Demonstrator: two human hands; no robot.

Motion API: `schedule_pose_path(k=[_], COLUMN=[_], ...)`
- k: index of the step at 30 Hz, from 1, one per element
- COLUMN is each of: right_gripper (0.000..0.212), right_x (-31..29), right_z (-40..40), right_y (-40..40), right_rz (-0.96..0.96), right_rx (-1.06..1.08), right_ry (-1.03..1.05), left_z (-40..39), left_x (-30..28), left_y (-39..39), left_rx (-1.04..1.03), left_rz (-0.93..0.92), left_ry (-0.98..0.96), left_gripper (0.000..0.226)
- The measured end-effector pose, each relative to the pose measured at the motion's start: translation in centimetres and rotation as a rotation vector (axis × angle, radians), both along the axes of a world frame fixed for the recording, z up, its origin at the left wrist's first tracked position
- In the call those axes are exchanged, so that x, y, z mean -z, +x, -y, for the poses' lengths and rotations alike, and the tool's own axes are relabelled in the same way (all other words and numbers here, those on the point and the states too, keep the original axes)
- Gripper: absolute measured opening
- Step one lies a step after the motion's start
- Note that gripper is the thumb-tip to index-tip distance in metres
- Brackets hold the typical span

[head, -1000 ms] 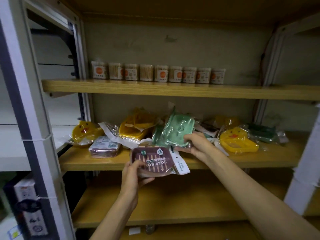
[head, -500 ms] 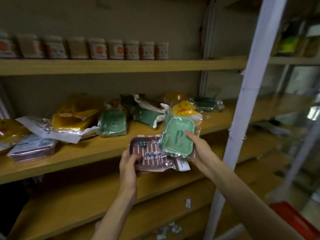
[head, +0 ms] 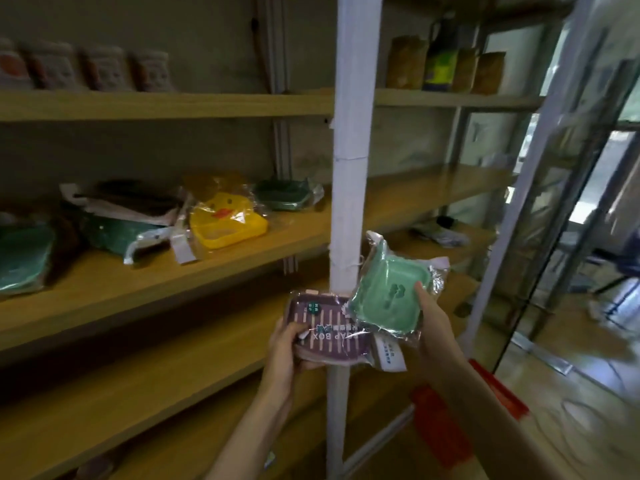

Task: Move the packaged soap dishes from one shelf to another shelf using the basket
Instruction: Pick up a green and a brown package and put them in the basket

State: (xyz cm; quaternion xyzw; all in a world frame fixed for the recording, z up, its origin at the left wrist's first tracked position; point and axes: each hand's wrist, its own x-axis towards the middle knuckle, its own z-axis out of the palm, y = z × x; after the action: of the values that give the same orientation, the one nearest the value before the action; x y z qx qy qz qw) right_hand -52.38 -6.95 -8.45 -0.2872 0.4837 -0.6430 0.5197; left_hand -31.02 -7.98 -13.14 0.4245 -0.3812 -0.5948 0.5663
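My left hand (head: 287, 344) grips a purple packaged soap dish (head: 329, 332) marked SOAP BOX. My right hand (head: 431, 317) holds a light green packaged soap dish (head: 388, 296), tilted, just right of the purple one. Both are in front of a white shelf post (head: 349, 133). On the middle shelf (head: 138, 278) to the left lie more packaged soap dishes: a yellow duck one (head: 227, 221), dark green ones (head: 287, 195) and another green one (head: 20, 258) at the far left. A red basket (head: 440, 424) sits low on the floor, partly hidden behind my right forearm.
Small jars (head: 100, 67) line the upper shelf. Bags and packets (head: 443, 64) stand on the right unit's upper shelf. Another white post (head: 540, 150) and a glass panel stand at the right. A wooden floor (head: 571, 375) lies beyond.
My view has swung to the right, away from the stocked shelf. Both hands carried their soap dishes along and now hold them in front of the white post; the red basket shows more.
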Motion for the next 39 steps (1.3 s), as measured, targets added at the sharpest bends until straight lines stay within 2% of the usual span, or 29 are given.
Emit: schedule_pose_path(k=[5, 12, 17, 22, 26, 28, 35, 39], right_gripper=[0.031, 0.039, 0.027, 0.034, 0.059, 0.062, 0.027, 0.026], right_x=[1.2, 3.8, 5.5, 7.3, 8.5, 8.6, 8.8, 10.1], right_z=[-0.8, -2.3, -2.1, 0.1, 3.5, 5.5, 13.0, 16.6], right_y=[-10.7, -23.9, -30.4, -35.2, -40.3, -43.3, -51.1, -53.9], right_rz=[0.055, 0.073, 0.03, 0.054, 0.031, 0.005, 0.011, 0.1], right_rx=[0.103, 0.237, 0.237, 0.149, 0.099, 0.081, 0.012, 0.007], right_ry=[0.028, 0.062, 0.114, 0.133, 0.114, 0.117, 0.178, 0.199], left_z=[1.3, 4.1, 6.7, 9.7, 12.8, 14.4, 19.3, 21.3], left_x=[1.7, 3.5, 4.6, 5.9, 7.2, 8.0, 8.5, 8.8], left_y=[-9.4, -21.5, -27.6, -33.0, -37.8, -40.5, -48.1, -51.0], left_rx=[0.09, 0.179, 0.179, 0.129, 0.09, 0.08, 0.042, -0.01], left_rz=[-0.091, -0.133, -0.133, -0.14, -0.151, -0.154, -0.24, -0.242], left_ry=[0.1, 0.158, 0.18, 0.239, 0.26, 0.275, 0.325, 0.341], left_gripper=[0.034, 0.036, 0.038, 0.029, 0.032, 0.032, 0.032, 0.032])
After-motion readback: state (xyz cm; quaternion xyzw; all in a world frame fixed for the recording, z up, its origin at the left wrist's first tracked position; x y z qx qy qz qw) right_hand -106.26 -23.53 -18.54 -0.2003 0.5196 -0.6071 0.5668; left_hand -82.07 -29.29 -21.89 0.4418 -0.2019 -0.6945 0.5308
